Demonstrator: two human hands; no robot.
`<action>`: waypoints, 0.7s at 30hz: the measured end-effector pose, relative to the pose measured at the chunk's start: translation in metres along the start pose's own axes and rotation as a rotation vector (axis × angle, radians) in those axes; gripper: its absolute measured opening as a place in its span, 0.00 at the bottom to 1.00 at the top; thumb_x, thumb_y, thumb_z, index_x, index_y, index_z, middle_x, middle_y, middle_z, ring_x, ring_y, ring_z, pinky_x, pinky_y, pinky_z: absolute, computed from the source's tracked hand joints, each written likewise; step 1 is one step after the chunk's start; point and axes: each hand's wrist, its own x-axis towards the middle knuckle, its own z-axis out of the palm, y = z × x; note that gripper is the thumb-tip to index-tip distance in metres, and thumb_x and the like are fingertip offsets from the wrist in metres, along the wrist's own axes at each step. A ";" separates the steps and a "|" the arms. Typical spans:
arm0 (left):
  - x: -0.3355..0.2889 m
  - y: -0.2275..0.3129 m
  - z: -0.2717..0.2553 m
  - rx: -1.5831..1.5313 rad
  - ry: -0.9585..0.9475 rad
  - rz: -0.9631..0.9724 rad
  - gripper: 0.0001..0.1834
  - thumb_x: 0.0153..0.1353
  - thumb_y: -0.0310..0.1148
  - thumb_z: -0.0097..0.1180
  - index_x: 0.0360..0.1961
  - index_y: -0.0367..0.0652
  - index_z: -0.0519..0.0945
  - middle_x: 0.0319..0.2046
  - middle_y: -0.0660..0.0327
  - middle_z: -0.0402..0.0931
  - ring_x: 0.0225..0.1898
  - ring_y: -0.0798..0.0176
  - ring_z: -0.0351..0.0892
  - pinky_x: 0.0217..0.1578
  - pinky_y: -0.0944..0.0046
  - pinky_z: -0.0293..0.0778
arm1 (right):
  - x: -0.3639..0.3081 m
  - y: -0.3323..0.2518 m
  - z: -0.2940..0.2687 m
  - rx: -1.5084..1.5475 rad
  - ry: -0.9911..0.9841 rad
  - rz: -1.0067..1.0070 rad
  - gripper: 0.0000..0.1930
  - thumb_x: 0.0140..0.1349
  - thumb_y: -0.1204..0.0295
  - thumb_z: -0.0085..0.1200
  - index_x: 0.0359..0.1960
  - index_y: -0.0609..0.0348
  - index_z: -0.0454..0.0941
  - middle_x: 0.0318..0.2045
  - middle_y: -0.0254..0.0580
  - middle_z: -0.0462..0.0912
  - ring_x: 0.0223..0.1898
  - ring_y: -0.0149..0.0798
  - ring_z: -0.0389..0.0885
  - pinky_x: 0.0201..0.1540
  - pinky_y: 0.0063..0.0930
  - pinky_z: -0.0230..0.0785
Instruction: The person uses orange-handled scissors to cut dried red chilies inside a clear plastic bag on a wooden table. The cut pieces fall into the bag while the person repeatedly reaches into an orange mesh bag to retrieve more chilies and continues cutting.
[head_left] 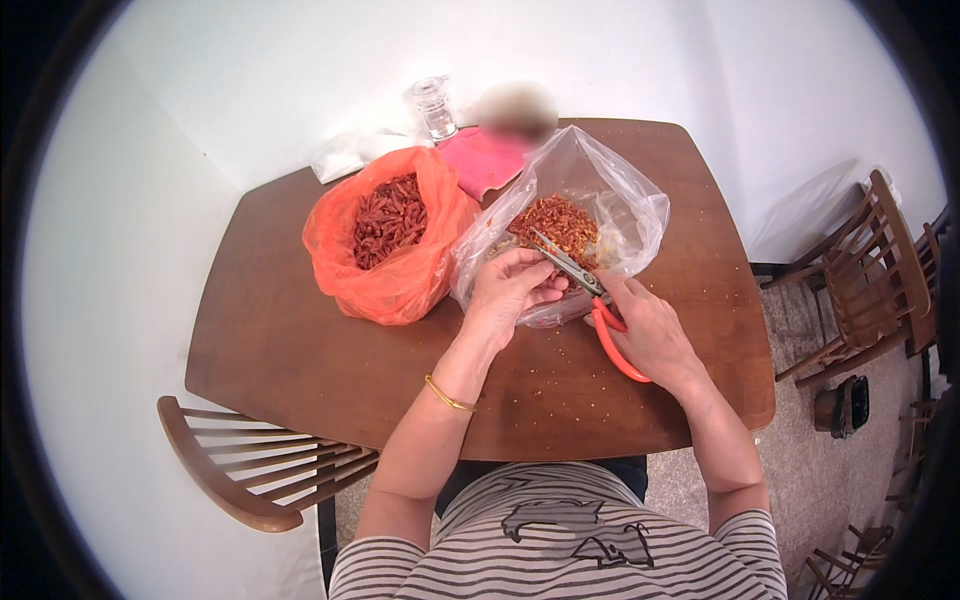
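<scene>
My right hand (655,335) is closed round the red-handled scissors (575,268), whose metal blades point up and left, slightly apart. Just left of the blades, my left hand (502,298) has its fingers and thumb curled together; whatever they hold is mostly hidden. Both hands are over the near edge of a clear plastic bag (645,212) standing open. Inside it lies a heap of cut dried chili pieces (555,225) with pale seeds. To the left, an open red plastic bag (385,300) is full of whole dried chilies (390,220).
The brown wooden table (270,350) has scattered bits and seeds on it. At its back are a clear glass vessel (434,108), a pink sheet (482,160), white crumpled material (345,155) and a blurred round shape. Wooden chairs (865,270) and a dark bin (843,405) are at right; another chair (230,490) stands front left.
</scene>
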 end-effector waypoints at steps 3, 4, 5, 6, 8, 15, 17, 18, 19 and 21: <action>0.001 -0.002 -0.001 0.007 0.004 -0.018 0.07 0.64 0.24 0.56 0.42 0.33 0.77 0.36 0.54 0.81 0.35 0.62 0.84 0.35 0.66 0.83 | 0.002 0.002 -0.001 -0.021 -0.059 0.013 0.22 0.60 0.68 0.58 0.56 0.56 0.70 0.38 0.58 0.80 0.38 0.59 0.81 0.39 0.49 0.74; 0.001 -0.003 -0.001 0.016 0.011 -0.020 0.08 0.64 0.24 0.56 0.42 0.33 0.77 0.36 0.54 0.81 0.35 0.62 0.84 0.35 0.66 0.83 | 0.001 0.002 -0.001 -0.023 -0.059 0.013 0.22 0.60 0.68 0.58 0.55 0.56 0.70 0.37 0.57 0.81 0.37 0.59 0.81 0.38 0.49 0.74; 0.002 -0.003 -0.001 0.025 0.017 -0.022 0.08 0.64 0.24 0.56 0.43 0.33 0.77 0.36 0.54 0.81 0.34 0.62 0.84 0.34 0.67 0.83 | 0.001 0.001 -0.002 -0.027 -0.057 0.013 0.21 0.60 0.68 0.57 0.55 0.56 0.70 0.36 0.57 0.81 0.37 0.59 0.81 0.38 0.50 0.74; 0.001 -0.002 -0.001 0.026 0.019 -0.027 0.08 0.64 0.24 0.56 0.43 0.33 0.77 0.36 0.54 0.81 0.34 0.62 0.83 0.34 0.67 0.83 | 0.001 0.001 -0.002 -0.030 -0.056 0.013 0.21 0.60 0.68 0.57 0.55 0.55 0.70 0.35 0.57 0.81 0.37 0.59 0.81 0.38 0.50 0.74; 0.000 -0.001 0.000 0.029 0.025 -0.036 0.08 0.64 0.25 0.56 0.42 0.33 0.77 0.35 0.54 0.80 0.33 0.62 0.83 0.33 0.67 0.82 | 0.002 -0.001 -0.004 -0.033 -0.071 0.026 0.20 0.61 0.68 0.57 0.54 0.56 0.71 0.34 0.57 0.81 0.37 0.59 0.81 0.37 0.49 0.74; 0.001 -0.001 -0.003 0.041 0.012 -0.058 0.08 0.64 0.26 0.57 0.42 0.33 0.76 0.35 0.55 0.80 0.31 0.62 0.83 0.29 0.67 0.82 | 0.002 -0.006 -0.008 -0.043 -0.087 0.074 0.18 0.59 0.70 0.58 0.51 0.55 0.73 0.35 0.54 0.82 0.39 0.56 0.80 0.39 0.46 0.72; 0.001 -0.002 -0.005 0.036 0.006 -0.053 0.08 0.64 0.26 0.57 0.42 0.34 0.76 0.35 0.55 0.80 0.31 0.62 0.83 0.29 0.67 0.81 | 0.004 -0.008 -0.011 -0.045 -0.160 0.117 0.18 0.59 0.69 0.59 0.51 0.56 0.73 0.34 0.54 0.82 0.38 0.56 0.80 0.39 0.46 0.72; 0.001 -0.002 -0.005 0.036 0.012 -0.050 0.08 0.64 0.26 0.57 0.42 0.34 0.76 0.36 0.55 0.80 0.31 0.62 0.83 0.29 0.67 0.82 | 0.004 -0.009 -0.012 -0.046 -0.196 0.139 0.18 0.59 0.68 0.59 0.50 0.56 0.73 0.34 0.55 0.82 0.38 0.57 0.80 0.38 0.45 0.72; 0.001 -0.001 -0.004 0.036 0.018 -0.047 0.08 0.64 0.26 0.57 0.42 0.34 0.76 0.36 0.56 0.79 0.32 0.62 0.83 0.30 0.67 0.82 | 0.004 -0.008 -0.011 -0.043 -0.176 0.124 0.19 0.60 0.68 0.58 0.52 0.56 0.72 0.34 0.55 0.82 0.38 0.57 0.81 0.38 0.47 0.73; 0.001 0.000 -0.003 0.018 0.032 -0.028 0.08 0.64 0.26 0.57 0.42 0.35 0.76 0.36 0.56 0.79 0.32 0.62 0.83 0.31 0.67 0.82 | 0.003 -0.005 -0.008 -0.038 -0.139 0.097 0.20 0.62 0.67 0.56 0.55 0.55 0.71 0.35 0.56 0.81 0.37 0.58 0.81 0.38 0.49 0.73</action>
